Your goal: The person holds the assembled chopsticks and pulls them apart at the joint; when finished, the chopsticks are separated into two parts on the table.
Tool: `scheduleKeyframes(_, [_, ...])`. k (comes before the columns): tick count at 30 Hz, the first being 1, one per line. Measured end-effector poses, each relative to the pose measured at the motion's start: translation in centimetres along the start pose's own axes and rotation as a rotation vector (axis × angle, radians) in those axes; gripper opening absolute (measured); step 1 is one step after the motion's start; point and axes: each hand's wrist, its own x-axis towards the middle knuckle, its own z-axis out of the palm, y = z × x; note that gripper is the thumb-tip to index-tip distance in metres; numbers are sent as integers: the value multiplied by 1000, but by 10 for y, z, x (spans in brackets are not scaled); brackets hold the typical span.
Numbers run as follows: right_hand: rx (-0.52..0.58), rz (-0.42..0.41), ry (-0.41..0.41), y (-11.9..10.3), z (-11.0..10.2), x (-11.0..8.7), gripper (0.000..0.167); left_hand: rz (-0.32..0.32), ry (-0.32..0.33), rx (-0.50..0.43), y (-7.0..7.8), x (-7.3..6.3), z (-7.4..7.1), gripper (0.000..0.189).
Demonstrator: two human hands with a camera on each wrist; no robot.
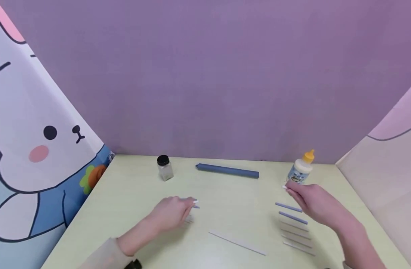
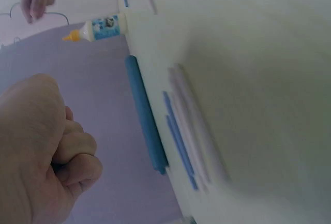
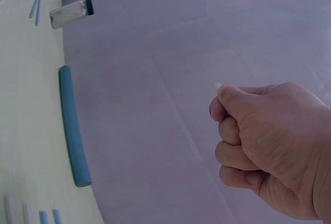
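My left hand (image 1: pixel 172 213) is held above the left-middle of the table, and a small white piece (image 1: pixel 195 201) shows at its thumb and fingertips. Below it lie thin blue sticks (image 2: pixel 179 146) and pale sticks (image 2: pixel 199 125), partly hidden by the hand in the head view. My right hand (image 1: pixel 314 203) pinches another small white piece (image 3: pixel 217 86) between thumb and forefinger, its other fingers curled in. Under and beside the right hand, two blue sticks (image 1: pixel 293 218) and several pale sticks (image 1: pixel 297 244) lie in a row. One long thin pale strip (image 1: pixel 237 243) rests between the hands.
A blue rolled cylinder (image 1: pixel 227 170) lies at the back middle of the table (image 1: pixel 131 186). To its left stands a small clear jar (image 1: pixel 166 172) with a black lid. A white glue bottle (image 1: pixel 299 170) with a yellow nozzle stands back right, just behind the right hand.
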Motion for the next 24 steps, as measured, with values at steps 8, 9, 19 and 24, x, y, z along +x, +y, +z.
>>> scheduleKeyframes(8, [17, -36, 22, 11, -2, -26, 35, 39, 71, 40, -24, -28, 4, 32])
scheduleKeyframes(9, [43, -30, 4, 12, 1, -30, 33, 48, 63, 48, -24, -30, 5, 32])
scheduleKeyframes(19, [154, -51, -36, 19, 30, -67, 40, 152, -81, 17, -24, -46, 11, 11])
scheduleKeyframes(24, [220, -83, -91, 25, 39, -83, 33, 215, -61, 4, -23, -51, 15, 10])
